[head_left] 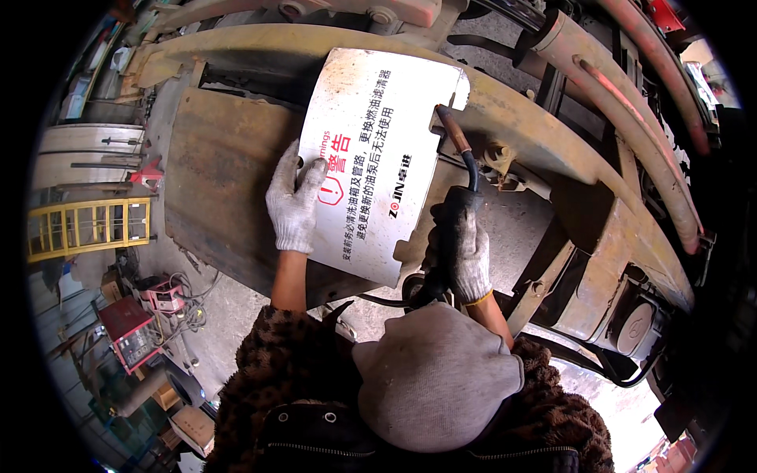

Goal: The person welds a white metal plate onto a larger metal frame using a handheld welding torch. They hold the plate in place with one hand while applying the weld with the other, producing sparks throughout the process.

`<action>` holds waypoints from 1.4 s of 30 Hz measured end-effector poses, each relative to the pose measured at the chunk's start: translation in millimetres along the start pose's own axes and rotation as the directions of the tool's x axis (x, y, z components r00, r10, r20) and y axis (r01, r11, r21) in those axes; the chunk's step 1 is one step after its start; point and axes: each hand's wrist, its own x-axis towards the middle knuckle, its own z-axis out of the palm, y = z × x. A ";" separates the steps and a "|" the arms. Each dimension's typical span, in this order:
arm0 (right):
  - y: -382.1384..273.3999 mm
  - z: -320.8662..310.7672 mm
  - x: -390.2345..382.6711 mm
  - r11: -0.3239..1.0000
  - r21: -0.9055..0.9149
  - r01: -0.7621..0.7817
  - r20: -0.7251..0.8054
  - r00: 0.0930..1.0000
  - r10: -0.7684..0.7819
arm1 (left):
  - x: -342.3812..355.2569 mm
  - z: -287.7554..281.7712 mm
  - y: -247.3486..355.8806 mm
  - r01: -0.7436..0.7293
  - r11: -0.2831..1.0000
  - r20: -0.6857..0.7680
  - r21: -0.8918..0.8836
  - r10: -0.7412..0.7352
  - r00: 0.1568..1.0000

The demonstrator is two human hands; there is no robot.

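My left hand (292, 201), in a dirty white knit glove, grips the left edge of a white printed board (394, 158) with red and black markings, which lies over a rusty metal plate (209, 181). My right hand (465, 256), in a similar glove, is closed round the black handle of a welding torch (457, 134). The torch's curved neck points up, its copper nozzle at the board's right edge, near a rusty curved beam (552, 134). Whether the tip touches metal I cannot tell. A grey cloth-covered rounded shape (438, 378) hides part of the view below my hands.
Red-painted tubes (654, 102) and rusty brackets (544, 284) surround the work on the right. A yellow ladder-like frame (87, 201) lies at the left. Red machines (126, 331) with coiled cables, a tyre (184, 385) and cardboard boxes (192, 430) are on the floor at lower left.
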 end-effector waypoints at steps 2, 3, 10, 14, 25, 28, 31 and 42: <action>0.4 -0.4 0.5 1.000 -0.001 0.004 0.000 1.000 -0.004 | -2.6 3.7 2.7 0.005 1.000 0.011 0.006 -0.005 1.000; 0.7 -0.1 0.4 1.000 -0.003 0.008 0.003 1.000 -0.008 | -5.5 6.9 9.8 0.014 1.000 0.026 -0.006 -0.014 1.000; 5.0 -1.8 1.1 1.000 -0.009 -0.009 -0.027 1.000 0.008 | -8.9 12.5 9.3 0.016 0.998 0.075 0.062 -0.020 0.997; 8.1 -6.2 3.6 0.998 0.055 -0.018 0.000 1.000 0.018 | -10.8 14.1 14.9 0.058 0.997 0.080 0.043 -0.062 0.995; 7.4 -5.2 3.1 1.000 0.014 -0.003 -0.021 1.000 0.003 | -8.4 12.6 3.5 0.036 0.999 0.031 0.026 -0.037 0.999; 5.7 -3.9 2.7 0.999 0.044 -0.010 0.004 1.000 0.010 | -5.9 10.0 -0.6 -0.067 0.996 0.056 0.058 0.064 0.996; 3.8 -1.9 0.2 0.997 0.063 -0.038 0.022 0.999 0.037 | -6.3 10.0 3.2 -0.037 0.999 0.065 0.027 0.035 0.997; 4.5 -0.1 0.2 0.999 0.026 -0.023 0.020 1.000 0.022 | -4.3 4.9 -4.2 -0.043 0.996 0.065 0.077 0.038 0.997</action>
